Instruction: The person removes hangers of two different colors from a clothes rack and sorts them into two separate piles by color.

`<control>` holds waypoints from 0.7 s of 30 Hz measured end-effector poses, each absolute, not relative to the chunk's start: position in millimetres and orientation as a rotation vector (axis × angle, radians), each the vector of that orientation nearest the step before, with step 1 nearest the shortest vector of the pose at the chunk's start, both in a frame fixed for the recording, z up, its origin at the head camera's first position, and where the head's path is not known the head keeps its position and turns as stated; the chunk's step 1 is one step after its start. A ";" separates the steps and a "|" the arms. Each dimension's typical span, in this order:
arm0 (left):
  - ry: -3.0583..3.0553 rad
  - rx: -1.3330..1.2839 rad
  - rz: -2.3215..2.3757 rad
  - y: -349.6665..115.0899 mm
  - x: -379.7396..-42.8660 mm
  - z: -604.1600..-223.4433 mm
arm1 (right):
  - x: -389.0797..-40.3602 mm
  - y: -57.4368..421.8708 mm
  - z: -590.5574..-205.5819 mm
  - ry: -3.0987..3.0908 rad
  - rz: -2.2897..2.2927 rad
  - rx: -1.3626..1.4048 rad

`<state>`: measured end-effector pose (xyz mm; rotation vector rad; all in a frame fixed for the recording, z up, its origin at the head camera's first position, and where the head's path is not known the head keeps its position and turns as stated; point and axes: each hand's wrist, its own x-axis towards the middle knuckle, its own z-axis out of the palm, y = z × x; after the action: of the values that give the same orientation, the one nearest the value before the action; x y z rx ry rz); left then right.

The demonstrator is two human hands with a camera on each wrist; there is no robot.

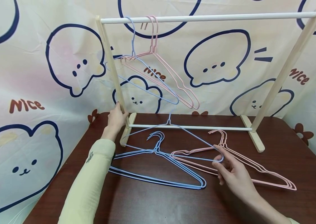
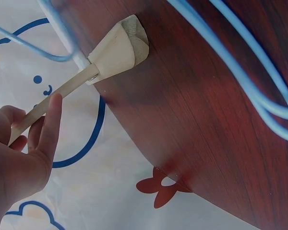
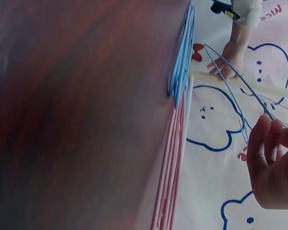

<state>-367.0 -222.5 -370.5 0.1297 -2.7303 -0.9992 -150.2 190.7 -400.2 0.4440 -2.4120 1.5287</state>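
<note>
My right hand (image 1: 234, 174) pinches a blue clothes hanger (image 1: 169, 122) at its right lower corner. This hanger is raised above the table, with its hook upward in front of the rack's lower bar. In the right wrist view the same blue hanger (image 3: 240, 79) runs away from the fingertips. My left hand (image 1: 115, 120) grips the rack's left wooden post (image 1: 108, 56) near its base; the left wrist view shows fingers around the post (image 2: 69, 87). Below the raised hanger lie several stacked blue hangers (image 1: 157, 150), partly hidden by the left sleeve.
A few pink hangers (image 1: 223, 145) lie on the dark table (image 1: 146, 205), partly behind my right hand. From the rack's white top rail (image 1: 216, 17) hang one blue hanger (image 1: 133, 46) and two pink hangers (image 1: 155, 49) toward the left. A printed cloth (image 1: 71, 74) stands behind.
</note>
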 end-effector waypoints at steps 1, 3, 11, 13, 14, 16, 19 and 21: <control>-2.729 0.130 -1.001 -222.6 -367.2 -370.9 | -149.9 188.6 -400.9 -2.413 1.546 0.453; -2.728 0.129 -1.003 -223.2 -367.8 -371.7 | -148.8 183.9 -402.1 -2.423 1.582 0.445; -2.728 0.131 -0.998 -224.5 -369.7 -374.0 | -145.7 164.4 -408.6 -2.450 1.763 0.456; -2.728 0.133 -0.999 -224.4 -369.3 -373.9 | -145.1 160.3 -410.2 -2.461 1.813 0.449; -2.727 0.133 -1.003 -224.3 -369.2 -373.9 | -144.9 158.5 -410.9 -2.469 1.834 0.436; -2.726 0.134 -1.007 -223.9 -368.5 -373.5 | -144.7 155.7 -412.1 -2.488 1.870 0.410; -2.726 0.131 -1.012 -223.3 -367.5 -372.9 | -144.8 153.3 -413.9 -2.524 1.896 0.374; -2.724 0.124 -1.014 -222.9 -367.2 -372.6 | -144.9 153.0 -414.9 -2.549 1.899 0.356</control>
<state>-367.2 -222.9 -372.6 0.1242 -2.7239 -1.0138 -144.9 153.0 -414.9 0.3559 -2.5491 1.8992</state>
